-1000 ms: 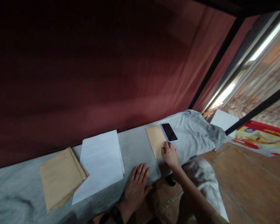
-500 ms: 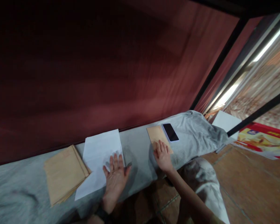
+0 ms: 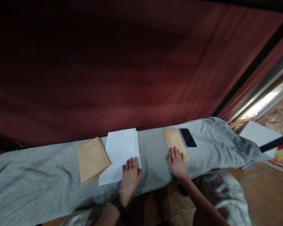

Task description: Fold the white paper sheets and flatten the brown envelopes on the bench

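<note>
Tan paper, a small flat envelope (image 3: 174,138), lay toward the right of the grey cloth-covered bench (image 3: 152,153); 12 o'clock here meant straight away from the person. It probably called for a light, level touch: flat fingers seemed better than fingertips, since thin paper creases easily, and pressure spread over the near end was likely to keep it from skidding on soft cloth. The right hand (image 3: 178,164) lay palm down over its 6 o'clock end, the grip relaxed, fingers slightly spread and pinching nothing that showed. The envelope looked plain, smooth and rectangular, its long sides slanting from 11 toward 5 o'clock; no writing could be made out, and the fingers hid part of it.

Just beside it, at 2 o'clock, a dark-screened phone (image 3: 188,138) with a pale edge lay flat. At 9 o'clock, past a strip of grey cloth, was some white paper (image 3: 121,147). The left hand (image 3: 130,177) lay over its 5 o'clock corner, back upward, the grip loose with fingers close together; how firmly it pressed could not be told. Gentle, even pressure seemed wisest there too. Further toward 9 o'clock, a stack of brown envelopes (image 3: 92,160) overlapped the white paper with one corner. A dark red panel (image 3: 108,78) rose behind the bench at 12 o'clock.
</note>
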Tool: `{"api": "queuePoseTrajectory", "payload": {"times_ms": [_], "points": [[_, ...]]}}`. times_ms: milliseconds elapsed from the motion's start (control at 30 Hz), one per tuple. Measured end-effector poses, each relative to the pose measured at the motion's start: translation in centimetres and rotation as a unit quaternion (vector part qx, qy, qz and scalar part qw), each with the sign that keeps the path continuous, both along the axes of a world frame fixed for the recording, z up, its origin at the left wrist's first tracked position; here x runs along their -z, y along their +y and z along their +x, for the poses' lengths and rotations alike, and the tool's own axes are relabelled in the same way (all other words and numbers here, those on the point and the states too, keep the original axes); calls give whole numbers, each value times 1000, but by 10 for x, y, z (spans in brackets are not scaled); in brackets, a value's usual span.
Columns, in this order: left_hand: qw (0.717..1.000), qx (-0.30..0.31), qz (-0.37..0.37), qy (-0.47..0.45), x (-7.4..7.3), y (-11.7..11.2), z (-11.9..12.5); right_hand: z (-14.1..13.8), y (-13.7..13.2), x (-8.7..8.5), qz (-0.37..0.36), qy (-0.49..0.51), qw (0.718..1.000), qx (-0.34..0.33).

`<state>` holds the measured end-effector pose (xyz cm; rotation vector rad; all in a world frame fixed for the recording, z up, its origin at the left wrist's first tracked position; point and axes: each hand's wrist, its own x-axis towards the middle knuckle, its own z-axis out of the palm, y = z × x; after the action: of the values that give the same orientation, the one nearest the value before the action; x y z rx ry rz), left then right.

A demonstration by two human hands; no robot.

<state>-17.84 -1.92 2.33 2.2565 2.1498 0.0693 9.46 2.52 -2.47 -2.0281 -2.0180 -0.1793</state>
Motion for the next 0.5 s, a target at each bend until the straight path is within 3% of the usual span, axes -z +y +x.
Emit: {"api": "queuePoseTrajectory", "payload": {"times_ms": [167, 300, 400, 467, 500], "points": [[999, 5, -27, -41, -14, 3, -1, 3, -1, 3, 15, 39, 999, -10], [994, -16, -55, -91, -33, 8, -6, 2, 0, -2, 47, 185, 980, -47], [993, 3, -21, -119, -40, 6, 1, -18, 2, -8, 36, 303, 949, -82], [989, 44, 35, -134, -38, -1, 14, -42, 3, -12, -39, 462, 881, -92], [986, 68, 62, -142, -36, -5, 23, -54, 4, -13, -60, 485, 867, -96]]}}
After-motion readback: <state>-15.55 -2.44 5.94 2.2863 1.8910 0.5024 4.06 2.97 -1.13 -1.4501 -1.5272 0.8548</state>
